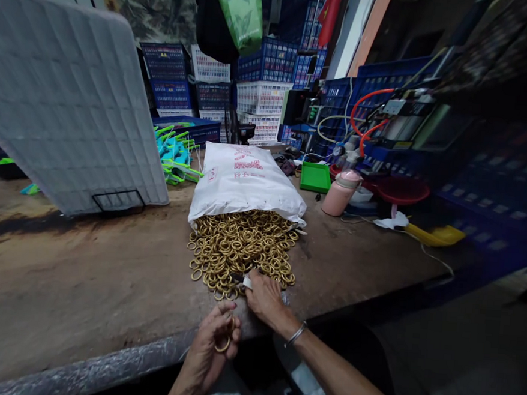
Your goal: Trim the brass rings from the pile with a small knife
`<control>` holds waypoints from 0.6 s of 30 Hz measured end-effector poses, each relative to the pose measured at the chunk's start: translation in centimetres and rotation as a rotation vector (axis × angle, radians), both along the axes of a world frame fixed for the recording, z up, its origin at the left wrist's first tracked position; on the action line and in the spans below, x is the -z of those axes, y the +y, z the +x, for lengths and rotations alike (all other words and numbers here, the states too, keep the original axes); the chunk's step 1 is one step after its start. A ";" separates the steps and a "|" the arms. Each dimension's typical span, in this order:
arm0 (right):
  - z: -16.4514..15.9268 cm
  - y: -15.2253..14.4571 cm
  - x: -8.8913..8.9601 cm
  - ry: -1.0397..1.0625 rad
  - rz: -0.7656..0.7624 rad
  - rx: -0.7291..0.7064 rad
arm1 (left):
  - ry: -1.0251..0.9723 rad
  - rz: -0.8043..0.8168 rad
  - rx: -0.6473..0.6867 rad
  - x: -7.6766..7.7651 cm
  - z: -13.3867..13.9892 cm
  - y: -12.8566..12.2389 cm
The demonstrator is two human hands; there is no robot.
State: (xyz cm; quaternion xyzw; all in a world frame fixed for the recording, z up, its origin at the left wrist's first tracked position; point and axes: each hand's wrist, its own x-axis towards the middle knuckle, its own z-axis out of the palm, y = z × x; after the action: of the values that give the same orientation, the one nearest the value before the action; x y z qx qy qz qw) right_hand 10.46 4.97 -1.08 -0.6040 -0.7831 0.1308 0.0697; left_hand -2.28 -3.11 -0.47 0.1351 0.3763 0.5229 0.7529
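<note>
A heap of brass-coloured rings (246, 241) spills from the mouth of a white woven sack (250, 187) lying on the table. Just in front of the heap, my left hand (210, 344) is closed around a brass-coloured ring (223, 345), held between the fingers and thumb. My right hand (268, 300) reaches to the near right edge of the heap, with a metal bangle (296, 334) on its wrist. Its fingers are closed on a small tool with a dark tip and a white part (245, 281); the exact kind cannot be made out.
A tall grey ribbed panel (76, 100) stands on the left of the table (103, 294). Green and blue plastic pieces (176, 152) lie behind it. To the right are a green tray (315, 177), a pink bottle (340, 194), a yellow scoop (436, 235) and a machine with red hoses (402, 120).
</note>
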 end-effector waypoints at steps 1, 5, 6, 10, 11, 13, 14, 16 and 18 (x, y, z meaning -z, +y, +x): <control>0.4 0.0 0.1 0.020 0.000 -0.001 | -0.024 0.001 0.000 0.1 0.0 0.1; 1.8 0.2 0.7 0.173 0.009 0.003 | -0.005 0.025 -0.010 0.3 0.3 0.6; 2.1 0.3 0.8 0.229 -0.001 0.020 | 0.028 0.041 -0.010 0.4 0.4 0.8; 2.6 0.3 1.2 0.545 -0.143 0.100 | 0.241 0.157 -0.043 0.8 1.0 1.7; 2.7 0.2 1.2 0.629 -0.181 0.107 | 0.303 0.188 -0.046 0.9 1.1 1.9; 2.8 0.0 1.2 0.777 -0.250 0.107 | 0.411 0.236 -0.024 1.1 1.3 2.3; 2.8 -0.2 1.1 0.837 -0.289 0.112 | 0.458 0.252 -0.004 1.2 1.4 2.4; 2.7 -0.6 0.7 0.945 -0.400 0.147 | 0.541 0.278 0.033 1.3 1.6 2.7; 2.6 -1.0 0.2 1.040 -0.550 0.193 | 0.600 0.307 0.044 1.4 1.9 2.8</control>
State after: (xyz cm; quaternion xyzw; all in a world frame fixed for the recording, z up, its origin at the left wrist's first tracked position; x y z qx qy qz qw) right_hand 13.02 3.92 -1.24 -0.5250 -0.5250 0.6006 0.2967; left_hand -0.41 -0.31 -1.91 0.4030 0.4949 0.4938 0.5906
